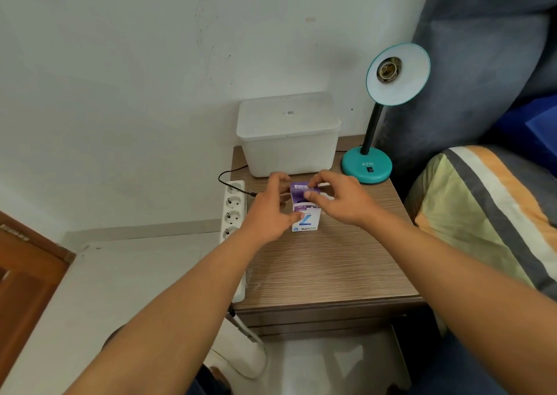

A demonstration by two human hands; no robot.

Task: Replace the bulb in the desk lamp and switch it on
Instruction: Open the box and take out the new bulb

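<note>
A teal desk lamp (367, 165) stands at the back right of the wooden bedside table (325, 268). Its shade (398, 73) tilts toward me and the socket (388, 68) inside holds no bulb. A purple and white bulb box (306, 218) sits upright just above the table's middle. My left hand (268, 214) grips the box's left side, thumb on its front. My right hand (337, 201) pinches the purple flap at the box's top. The bulb itself is hidden inside the box.
A white lidded plastic tub (289, 135) stands at the back of the table, left of the lamp. A white power strip (232, 210) hangs along the table's left edge with a black cable plugged in. A striped pillow (488, 214) lies on the right.
</note>
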